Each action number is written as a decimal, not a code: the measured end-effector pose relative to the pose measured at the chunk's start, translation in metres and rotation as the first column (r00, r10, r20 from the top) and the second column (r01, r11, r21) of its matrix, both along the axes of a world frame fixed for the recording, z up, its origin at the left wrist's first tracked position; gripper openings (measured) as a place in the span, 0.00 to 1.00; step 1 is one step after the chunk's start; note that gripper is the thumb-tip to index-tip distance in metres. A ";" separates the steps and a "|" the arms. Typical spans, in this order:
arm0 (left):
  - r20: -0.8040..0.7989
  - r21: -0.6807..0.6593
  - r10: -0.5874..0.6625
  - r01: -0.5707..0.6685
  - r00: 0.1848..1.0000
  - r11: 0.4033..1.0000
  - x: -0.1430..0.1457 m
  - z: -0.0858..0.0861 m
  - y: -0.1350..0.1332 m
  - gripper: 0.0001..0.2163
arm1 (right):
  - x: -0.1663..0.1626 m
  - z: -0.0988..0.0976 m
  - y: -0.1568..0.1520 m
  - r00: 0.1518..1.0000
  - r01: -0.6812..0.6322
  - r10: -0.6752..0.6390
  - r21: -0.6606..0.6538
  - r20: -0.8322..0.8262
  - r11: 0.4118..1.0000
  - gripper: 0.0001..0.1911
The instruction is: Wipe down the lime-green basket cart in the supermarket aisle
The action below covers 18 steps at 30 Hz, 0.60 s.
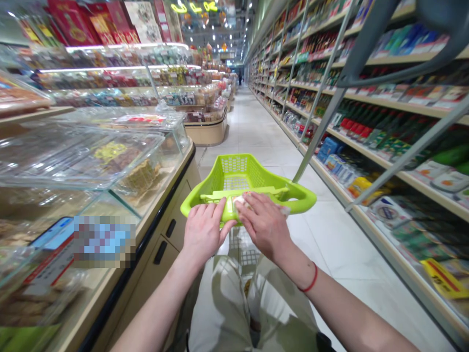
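Observation:
A lime-green plastic shopping basket [238,178] on wheels stands in front of me in a shop aisle. My left hand [203,230] rests on its near rim, fingers laid over the edge. My right hand [262,222] lies beside it on the same rim, fingers together over a small pale packet [242,201] that I can barely make out. A red string bracelet circles my right wrist. The basket's long grey pull handle [322,122] rises up to the right. My light trousers show below.
A counter with clear display cases [110,151] of packaged food runs along the left. Stocked shelves [384,98] line the right. The white tiled aisle [252,122] stretches ahead between them, with more display stands [207,122] further on the left.

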<state>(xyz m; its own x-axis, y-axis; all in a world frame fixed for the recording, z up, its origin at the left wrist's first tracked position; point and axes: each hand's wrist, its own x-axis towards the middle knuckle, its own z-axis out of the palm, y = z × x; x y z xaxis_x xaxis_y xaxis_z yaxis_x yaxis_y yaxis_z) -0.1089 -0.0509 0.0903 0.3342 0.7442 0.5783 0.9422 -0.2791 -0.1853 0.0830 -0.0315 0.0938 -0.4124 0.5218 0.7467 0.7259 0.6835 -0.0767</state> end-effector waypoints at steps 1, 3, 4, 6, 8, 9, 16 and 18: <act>0.010 0.005 -0.006 0.006 1.000 1.000 -0.001 -0.001 0.000 0.24 | 0.000 -0.001 -0.001 1.000 -0.022 0.023 0.017 -0.006 1.000 0.15; 0.031 0.009 -0.026 0.025 0.999 1.000 -0.002 -0.002 0.000 0.24 | 0.009 -0.005 0.001 0.998 -0.049 0.050 0.044 -0.037 0.998 0.15; 0.041 0.009 -0.036 0.036 0.999 0.999 -0.003 -0.002 0.000 0.23 | 0.019 -0.007 0.004 0.997 -0.043 0.047 0.057 -0.069 0.997 0.14; 0.054 0.012 -0.052 0.051 0.997 0.999 -0.005 -0.003 0.000 0.23 | 0.043 -0.011 0.012 0.988 0.008 0.002 0.068 -0.151 0.998 0.14; 0.059 0.018 -0.053 0.052 0.997 0.998 -0.004 -0.003 0.000 0.24 | 0.066 -0.015 0.018 0.973 0.094 -0.078 0.062 -0.217 0.994 0.13; 0.060 0.021 -0.048 0.047 0.997 0.999 -0.004 -0.003 0.000 0.24 | 0.073 -0.016 0.019 0.968 0.124 -0.108 0.054 -0.227 0.991 0.13; 0.115 0.055 -0.014 0.008 0.993 0.998 0.002 -0.003 0.001 0.19 | 0.036 -0.018 0.004 0.978 0.076 -0.064 0.055 -0.196 0.996 0.15; 0.127 0.059 -0.014 0.007 0.992 0.998 0.001 -0.003 0.002 0.18 | 0.029 -0.019 0.003 0.983 0.026 -0.014 0.064 -0.181 0.998 0.15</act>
<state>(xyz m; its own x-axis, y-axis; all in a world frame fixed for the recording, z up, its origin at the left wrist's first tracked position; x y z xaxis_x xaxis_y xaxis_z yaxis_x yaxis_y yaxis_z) -0.1076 -0.0493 0.0876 0.2625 0.7048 0.6591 0.9563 -0.2814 -0.0798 0.1122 -0.0289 0.0751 -0.2576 0.4755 0.8411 0.7181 0.6767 -0.1626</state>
